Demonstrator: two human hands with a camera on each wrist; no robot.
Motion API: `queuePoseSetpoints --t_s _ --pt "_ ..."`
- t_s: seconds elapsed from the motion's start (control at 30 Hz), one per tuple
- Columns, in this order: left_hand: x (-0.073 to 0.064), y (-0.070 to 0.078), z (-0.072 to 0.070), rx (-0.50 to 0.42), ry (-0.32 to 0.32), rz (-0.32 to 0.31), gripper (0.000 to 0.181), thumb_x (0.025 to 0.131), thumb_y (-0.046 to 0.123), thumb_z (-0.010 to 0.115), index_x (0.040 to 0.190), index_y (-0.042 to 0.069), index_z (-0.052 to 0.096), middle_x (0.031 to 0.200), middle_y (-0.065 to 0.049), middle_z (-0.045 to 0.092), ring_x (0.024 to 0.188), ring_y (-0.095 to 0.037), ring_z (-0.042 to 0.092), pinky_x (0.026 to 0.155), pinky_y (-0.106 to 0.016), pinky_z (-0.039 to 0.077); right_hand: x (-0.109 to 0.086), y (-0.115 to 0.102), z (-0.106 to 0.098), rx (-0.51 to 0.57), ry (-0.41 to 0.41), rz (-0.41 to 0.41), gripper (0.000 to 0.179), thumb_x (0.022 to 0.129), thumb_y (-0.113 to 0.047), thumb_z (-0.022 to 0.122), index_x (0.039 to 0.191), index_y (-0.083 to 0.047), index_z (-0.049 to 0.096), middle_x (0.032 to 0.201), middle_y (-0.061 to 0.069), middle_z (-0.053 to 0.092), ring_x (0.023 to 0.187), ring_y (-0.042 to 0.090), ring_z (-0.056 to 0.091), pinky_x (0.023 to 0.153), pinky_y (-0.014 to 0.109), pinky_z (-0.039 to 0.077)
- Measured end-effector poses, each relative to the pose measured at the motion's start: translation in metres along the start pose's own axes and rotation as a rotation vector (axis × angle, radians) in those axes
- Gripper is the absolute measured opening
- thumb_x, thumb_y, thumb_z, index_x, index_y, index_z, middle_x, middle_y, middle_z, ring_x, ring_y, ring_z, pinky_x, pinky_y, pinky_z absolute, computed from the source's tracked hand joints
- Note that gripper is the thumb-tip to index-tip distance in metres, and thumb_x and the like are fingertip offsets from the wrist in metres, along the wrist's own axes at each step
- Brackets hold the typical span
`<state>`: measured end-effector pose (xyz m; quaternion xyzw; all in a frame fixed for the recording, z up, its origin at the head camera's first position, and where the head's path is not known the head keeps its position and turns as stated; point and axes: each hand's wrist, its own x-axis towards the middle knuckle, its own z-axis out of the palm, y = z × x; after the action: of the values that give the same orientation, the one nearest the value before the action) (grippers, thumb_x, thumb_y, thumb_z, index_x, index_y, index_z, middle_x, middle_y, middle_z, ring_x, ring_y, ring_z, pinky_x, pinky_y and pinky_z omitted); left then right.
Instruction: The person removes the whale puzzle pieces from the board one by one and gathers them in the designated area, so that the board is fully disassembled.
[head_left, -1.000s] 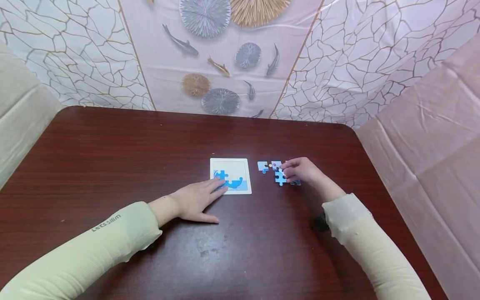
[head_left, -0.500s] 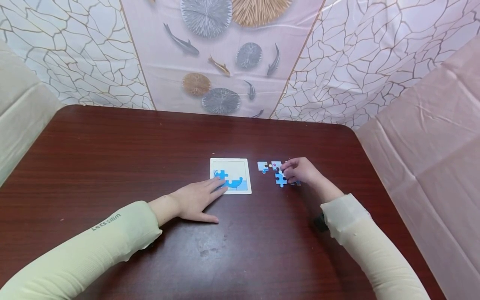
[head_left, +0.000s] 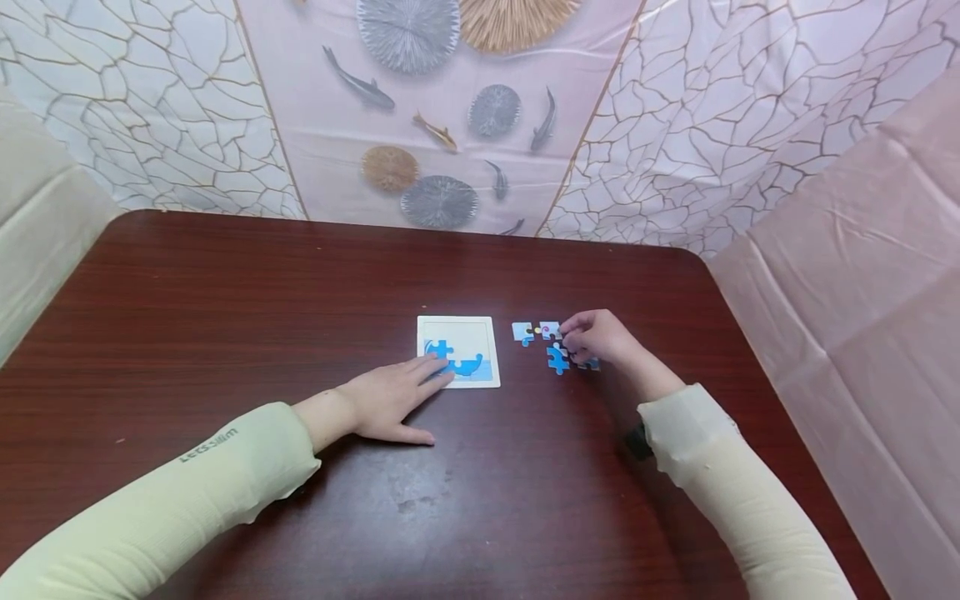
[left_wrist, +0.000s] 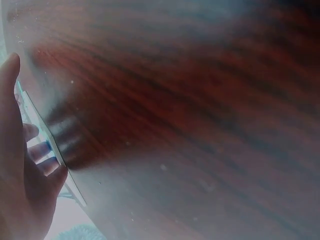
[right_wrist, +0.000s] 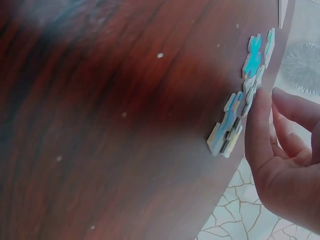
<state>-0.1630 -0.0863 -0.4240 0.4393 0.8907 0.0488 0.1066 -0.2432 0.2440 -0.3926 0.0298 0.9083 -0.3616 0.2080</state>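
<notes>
A square white puzzle tray [head_left: 496,350] lies mid-table, with several blue pieces fitted in its lower part. My left hand [head_left: 393,400] lies palm down, fingers spread, fingertips over the tray's lower left. Loose jigsaw pieces sit right of the tray, among them a pale blue piece [head_left: 522,332] and a blue piece [head_left: 557,360]. Over the right end of these pieces hovers my right hand [head_left: 603,335], fingers bent downward and partly covering some of them. In the right wrist view, a small gap shows between thumb and index finger, right beside the pieces [right_wrist: 230,117].
The dark red-brown wooden table [head_left: 487,500] stretches around the tray and pieces. Patterned cloth [head_left: 450,108] hangs behind its far edge, and a plain pinkish cloth [head_left: 862,275] runs along the right side.
The right hand has shifted slightly toward the far edge over the loose pieces. A blue piece beside its fingers sits slightly nearer the person. The left hand stays on the tray.
</notes>
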Motion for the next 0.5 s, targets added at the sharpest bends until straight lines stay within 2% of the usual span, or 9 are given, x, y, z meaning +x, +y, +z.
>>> queuePoseSetpoints --t_s 0.17,0.33,0.5 --pt "0.0 0.0 0.0 0.001 0.02 0.013 0.084 0.088 0.06 0.049 0.147 0.004 0.028 0.153 -0.015 0.025 0.142 -0.03 0.023 0.113 -0.04 0.03 0.001 -0.004 0.002 0.002 -0.006 -0.024 0.028 0.091 -0.009 0.06 0.115 0.004 0.06 0.104 0.022 0.062 0.08 0.021 0.065 0.075 0.035 0.057" --pt "0.001 -0.001 0.001 0.007 0.02 0.011 0.084 0.088 0.062 0.047 0.147 0.006 0.027 0.153 -0.014 0.023 0.142 -0.029 0.022 0.112 -0.039 0.031 0.002 -0.01 0.004 -0.003 -0.012 -0.025 0.028 0.09 -0.013 0.062 0.114 0.001 0.062 0.102 0.02 0.064 0.075 0.021 0.065 0.075 0.034 0.057" --pt "0.001 -0.002 0.004 0.023 0.034 0.022 0.084 0.087 0.062 0.048 0.147 0.006 0.027 0.153 -0.014 0.024 0.142 -0.03 0.023 0.111 -0.039 0.033 0.003 -0.018 0.008 -0.012 -0.034 -0.061 0.027 0.089 -0.014 0.061 0.111 0.001 0.063 0.099 0.02 0.066 0.073 0.02 0.064 0.074 0.034 0.057"
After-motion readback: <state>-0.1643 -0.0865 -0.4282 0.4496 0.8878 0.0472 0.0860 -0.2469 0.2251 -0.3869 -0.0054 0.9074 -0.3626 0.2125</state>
